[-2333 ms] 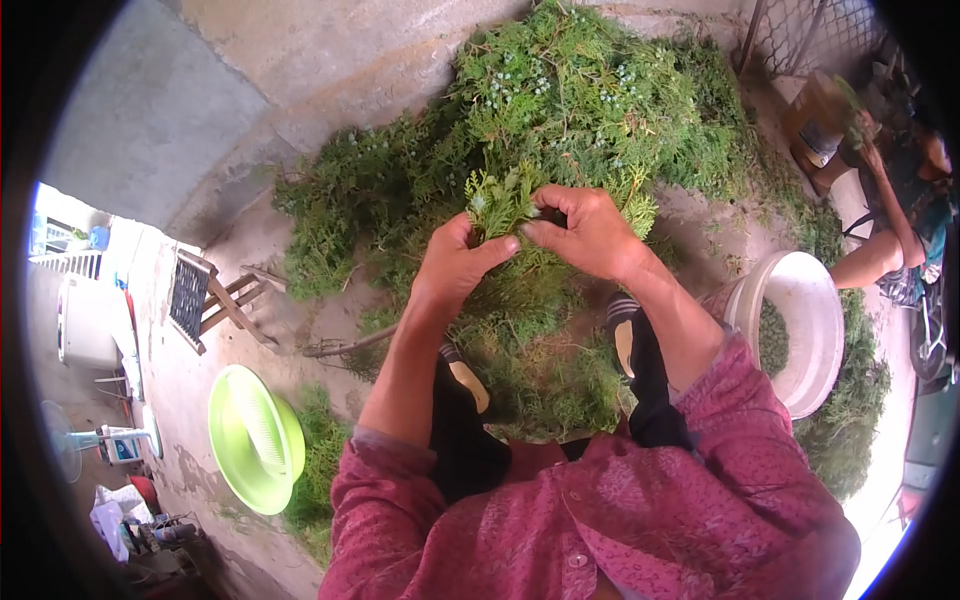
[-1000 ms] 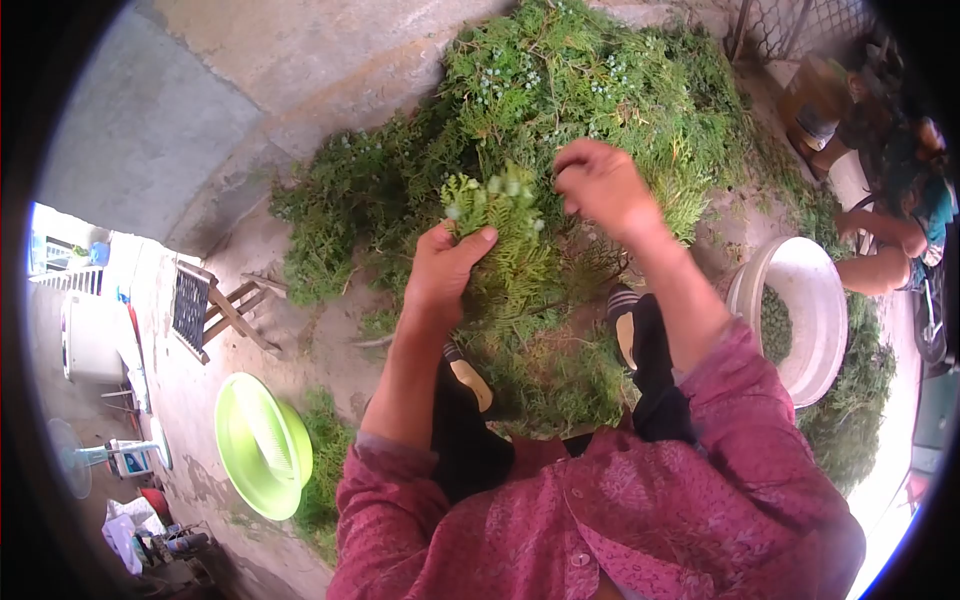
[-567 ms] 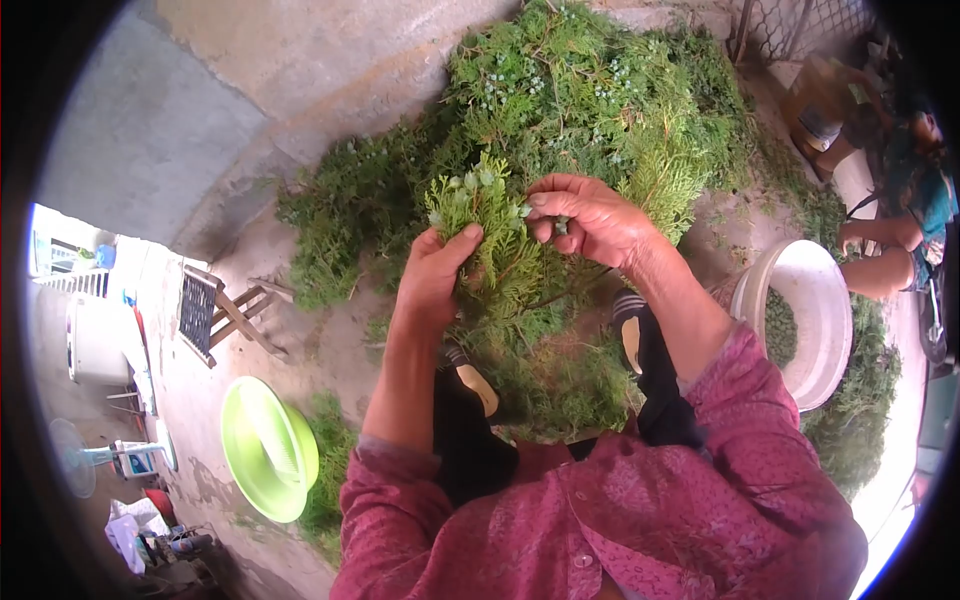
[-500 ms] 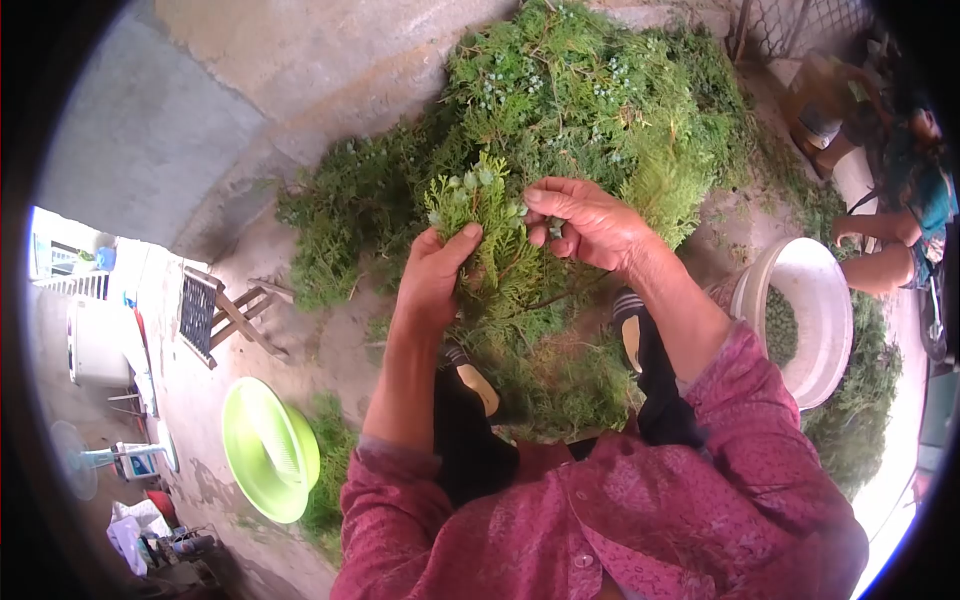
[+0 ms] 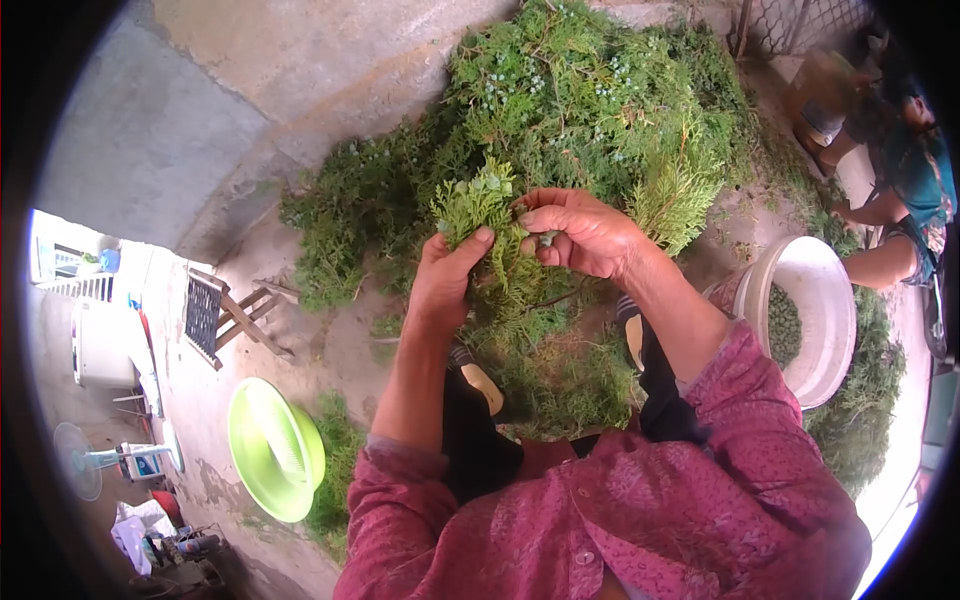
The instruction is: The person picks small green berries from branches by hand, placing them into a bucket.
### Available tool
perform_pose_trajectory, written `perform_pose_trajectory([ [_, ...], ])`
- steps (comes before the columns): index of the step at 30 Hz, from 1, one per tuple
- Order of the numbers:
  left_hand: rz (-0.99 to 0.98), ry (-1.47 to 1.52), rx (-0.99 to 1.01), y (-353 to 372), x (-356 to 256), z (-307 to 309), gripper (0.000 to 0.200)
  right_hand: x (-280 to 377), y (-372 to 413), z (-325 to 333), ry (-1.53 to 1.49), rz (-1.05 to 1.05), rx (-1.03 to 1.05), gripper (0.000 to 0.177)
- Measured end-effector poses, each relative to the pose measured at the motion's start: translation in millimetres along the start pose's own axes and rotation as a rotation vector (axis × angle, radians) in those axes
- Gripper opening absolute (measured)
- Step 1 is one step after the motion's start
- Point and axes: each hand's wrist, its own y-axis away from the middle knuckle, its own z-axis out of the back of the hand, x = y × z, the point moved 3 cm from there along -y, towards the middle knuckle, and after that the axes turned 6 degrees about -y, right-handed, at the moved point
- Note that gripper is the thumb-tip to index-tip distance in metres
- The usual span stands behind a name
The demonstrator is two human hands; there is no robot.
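My left hand [image 5: 447, 275] is closed on a green conifer sprig [image 5: 478, 205], thumb across its front. Close by on the right, my right hand [image 5: 580, 235] has its fingers pinched at the sprig's edge, with a small pale green cone [image 5: 547, 238] at the fingertips. Behind both hands lies a big heap of cut branches [image 5: 570, 90] dotted with bluish-green cones. To the right stands a white bucket [image 5: 825, 310] with many small green cones [image 5: 784, 325] inside.
A lime-green basin [image 5: 262, 455] sits on the floor at the left, near a folding stool [image 5: 235, 315]. Another person [image 5: 905, 200] sits at the right edge, beyond the bucket. A fan [image 5: 80, 460] stands far left. More cuttings [image 5: 850, 430] lie beside the bucket.
The sprig has tilted in my left hand, and its cones show less. My right hand's fingers have drawn closer together beside it. The other person's arm has shifted.
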Motion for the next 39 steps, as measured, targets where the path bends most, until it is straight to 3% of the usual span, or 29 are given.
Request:
perform_pose_trajectory([
  [6, -0.025, -0.037, 0.013, 1, 1, -3, 0.013, -5, -4, 4, 0.026, 0.042, -0.054, 0.034],
  [8, 0.031, -0.091, -0.128, 1, 9, 3, 0.012, -2, -4, 4, 0.552, 0.241, -0.133, 0.032],
  [12, 0.005, -0.101, -0.102, 7, 6, -6, 0.011, -1, -3, 2, 0.751, 0.345, -0.188, 0.028],
  [14, -0.049, -0.276, -0.088, 8, 7, -4, 0.010, 2, 0, -5, 0.842, 0.368, -0.190, 0.017],
  [18, 0.023, -0.231, -0.158, 11, 10, -3, 0.008, -2, -8, 2, 1.045, 0.348, -0.257, 0.016],
  [20, -0.099, -0.081, -0.194, 16, 3, -3, 0.006, 1, -12, 20, 1.103, 0.862, -0.426, 0.021],
  [21, -0.097, -0.085, -0.190, 17, -2, -2, 0.006, 12, -9, 20, 1.083, 0.846, -0.382, 0.019],
  [23, -0.097, 0.015, -0.173, 19, -12, 4, 0.007, 18, -7, 22, 0.539, 0.291, -0.280, 0.016],
  [24, -0.058, 0.033, -0.111, 18, -6, 11, 0.011, 18, -6, 21, 0.542, 0.284, -0.271, 0.016],
  [26, -0.064, 0.142, -0.008, 16, -3, 10, 0.012, 5, -4, 14, -0.013, -0.014, -0.047, 0.012],
  [27, -0.071, 0.254, 0.103, 15, -4, 4, 0.016, 3, -3, 9, -0.015, -0.014, -0.044, 0.012],
  [29, -0.033, 0.199, -0.008, 16, -5, 3, 0.017, -6, -1, -6, -0.154, -0.166, 0.042, 0.010],
  [39, 0.053, 0.247, -0.030, 8, 8, 7, 0.012, -13, 0, -10, -0.133, -0.075, 0.125, 0.026],
])
